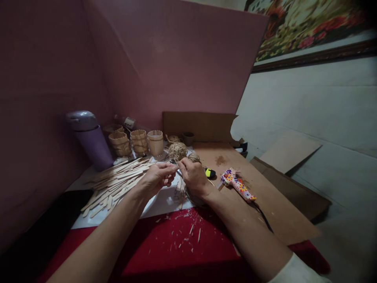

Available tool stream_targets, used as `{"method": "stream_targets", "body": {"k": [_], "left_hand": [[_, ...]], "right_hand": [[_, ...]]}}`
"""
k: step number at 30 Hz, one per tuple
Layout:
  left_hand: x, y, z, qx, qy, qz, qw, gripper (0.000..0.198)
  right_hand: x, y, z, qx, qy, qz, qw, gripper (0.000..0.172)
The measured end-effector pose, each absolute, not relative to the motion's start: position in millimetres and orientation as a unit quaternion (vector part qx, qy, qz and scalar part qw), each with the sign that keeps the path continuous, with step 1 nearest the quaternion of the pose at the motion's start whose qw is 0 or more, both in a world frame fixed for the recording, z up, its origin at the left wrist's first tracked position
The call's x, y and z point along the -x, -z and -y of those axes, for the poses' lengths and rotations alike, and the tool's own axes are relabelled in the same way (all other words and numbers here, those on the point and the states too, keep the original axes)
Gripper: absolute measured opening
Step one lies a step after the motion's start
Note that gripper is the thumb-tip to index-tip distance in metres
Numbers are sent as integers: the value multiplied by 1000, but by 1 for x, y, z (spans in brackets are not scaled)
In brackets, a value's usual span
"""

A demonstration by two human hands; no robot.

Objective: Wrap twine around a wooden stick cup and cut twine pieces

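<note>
My left hand (pixel 160 177) and my right hand (pixel 193 175) meet over the white sheet, fingertips pinched close together. Between them is something small and thin, perhaps a strand of twine, too small to make out. Just behind the fingers lies a ball of twine (pixel 177 151), with a second twine ball (pixel 194 157) partly covered by my right hand. A loose pile of flat wooden sticks (pixel 118 182) spreads to the left of my left hand. Beyond my right hand, a yellow and black tool (pixel 210 173) shows in part.
A flowered glue gun (pixel 238 184) with a black cord rests on the cardboard (pixel 273 212) at right. Stick-covered cups (pixel 139 142) and a small brown pot (pixel 188 138) stand at the back. A purple bottle (pixel 94 145) leans at left. Wood shavings litter the red cloth (pixel 173 251).
</note>
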State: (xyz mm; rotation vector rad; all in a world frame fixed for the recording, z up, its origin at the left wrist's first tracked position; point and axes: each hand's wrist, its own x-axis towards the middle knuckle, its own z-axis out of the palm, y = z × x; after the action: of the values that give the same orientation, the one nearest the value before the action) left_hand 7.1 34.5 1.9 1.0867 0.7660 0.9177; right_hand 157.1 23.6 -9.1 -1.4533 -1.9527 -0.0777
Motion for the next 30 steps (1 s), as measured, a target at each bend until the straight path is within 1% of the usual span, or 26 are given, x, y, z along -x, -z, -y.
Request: {"method": "stream_targets", "body": {"k": [4, 7, 13, 16, 19, 23, 26, 30], "left_hand": [[-9, 1, -37, -490, -428, -380, 658, 26], [-9, 2, -37, -494, -437, -391, 642, 25], [-9, -2, -35, -500, -452, -368, 640, 22], [-8, -4, -34, -492, -450, -364, 651, 22], [-8, -5, -34, -489, -450, -365, 652, 23], [-8, -2, -35, -513, -443, -350, 646, 24], [-8, 1, -36, -522, -446, -354, 636, 26], [-9, 1, -37, -518, -444, -374, 628, 26]], "right_hand": [[-156, 8, -22, 560, 28, 756, 338, 26], [-157, 7, -21, 558, 11, 750, 356, 26], [-160, 5, -24, 546, -61, 740, 388, 28], [-160, 6, -25, 540, -70, 742, 391, 29], [-160, 6, -25, 554, -42, 742, 376, 29], [-159, 7, -23, 569, 25, 755, 324, 27], [-158, 8, -21, 570, 65, 761, 303, 27], [-157, 7, -20, 569, 69, 764, 295, 27]]}}
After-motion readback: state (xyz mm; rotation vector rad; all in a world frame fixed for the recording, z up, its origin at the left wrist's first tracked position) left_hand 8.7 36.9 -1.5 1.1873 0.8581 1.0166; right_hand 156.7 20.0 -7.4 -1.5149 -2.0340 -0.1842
